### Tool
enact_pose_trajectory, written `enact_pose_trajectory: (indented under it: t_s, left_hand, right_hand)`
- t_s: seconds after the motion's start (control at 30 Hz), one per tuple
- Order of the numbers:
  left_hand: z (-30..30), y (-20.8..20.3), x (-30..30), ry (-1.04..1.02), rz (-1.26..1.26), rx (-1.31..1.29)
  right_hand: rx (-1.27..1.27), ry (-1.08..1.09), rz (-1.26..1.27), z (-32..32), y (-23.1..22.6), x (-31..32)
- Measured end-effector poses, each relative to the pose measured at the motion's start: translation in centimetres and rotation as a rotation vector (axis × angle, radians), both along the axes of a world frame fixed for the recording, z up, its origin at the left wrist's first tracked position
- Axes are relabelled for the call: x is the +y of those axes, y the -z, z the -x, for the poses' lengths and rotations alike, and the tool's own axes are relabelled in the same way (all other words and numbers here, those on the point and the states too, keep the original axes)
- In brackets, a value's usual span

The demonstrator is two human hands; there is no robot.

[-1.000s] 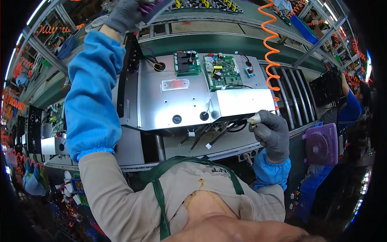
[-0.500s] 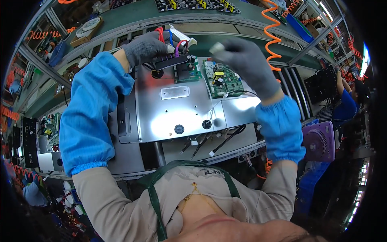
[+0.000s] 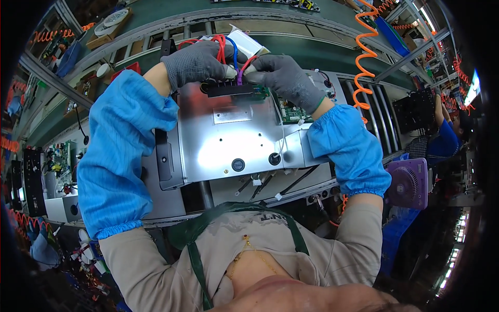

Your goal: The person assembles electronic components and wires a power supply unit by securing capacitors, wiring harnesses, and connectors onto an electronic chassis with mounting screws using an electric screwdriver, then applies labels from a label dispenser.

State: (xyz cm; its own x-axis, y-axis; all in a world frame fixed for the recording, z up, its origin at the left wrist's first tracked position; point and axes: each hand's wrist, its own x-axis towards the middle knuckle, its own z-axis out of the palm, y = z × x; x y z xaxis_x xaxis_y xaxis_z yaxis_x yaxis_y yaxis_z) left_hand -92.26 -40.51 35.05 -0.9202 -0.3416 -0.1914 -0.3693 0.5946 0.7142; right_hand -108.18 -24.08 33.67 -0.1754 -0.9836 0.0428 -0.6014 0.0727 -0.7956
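Note:
My left hand [image 3: 200,65], in a grey glove with pale fingertips, is closed on a bundle of red and blue wires [image 3: 222,49] at the far edge of a metal chassis [image 3: 234,138]. My right hand [image 3: 288,78], gloved alike, pinches from the right at the pink-red wire [image 3: 249,61] beside a purple wire end [image 3: 240,78]. Both sets of fingertips nearly meet above a black finned part [image 3: 228,89]. The exact contact under the fingertips is hidden. A green circuit board [image 3: 293,113] shows partly beneath my right hand.
A white block-like part [image 3: 247,42] stands behind the wires. Black cables [image 3: 299,182] hang from the chassis's near side. An orange coiled hose [image 3: 364,57] hangs at right, near rollers [image 3: 382,112]. A purple fan [image 3: 408,183] and another person [image 3: 447,132] are farther right.
My right hand has moved left and down from above the circuit board to the wires beside my left hand. The chassis has turned slightly and shifted in view.

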Motion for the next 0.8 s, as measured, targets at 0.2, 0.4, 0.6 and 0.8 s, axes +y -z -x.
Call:
enact_pose_trajectory:
  t_s: [0.2, 0.4, 0.6, 0.8]
  left_hand:
    - [0.0, -0.4, 0.4, 0.033, 0.067, -0.029]
    - [-0.3, 0.3, 0.5, 0.082, 0.060, 0.111]
    - [0.7, 1.5, -0.1, 0.089, 0.257, 0.190]
    - [0.9, 0.9, 0.5, 0.025, 0.153, 0.110]
  right_hand:
    - [0.036, -0.026, -0.151, 0.2, 0.3, -0.4]
    - [0.014, -0.126, -0.169, 1.1, -1.4, 0.7]
    - [-0.345, -0.053, -0.099, 0.4, -3.5, 3.7]
    - [-0.158, -0.010, -0.005, -4.3, -5.2, 4.9]
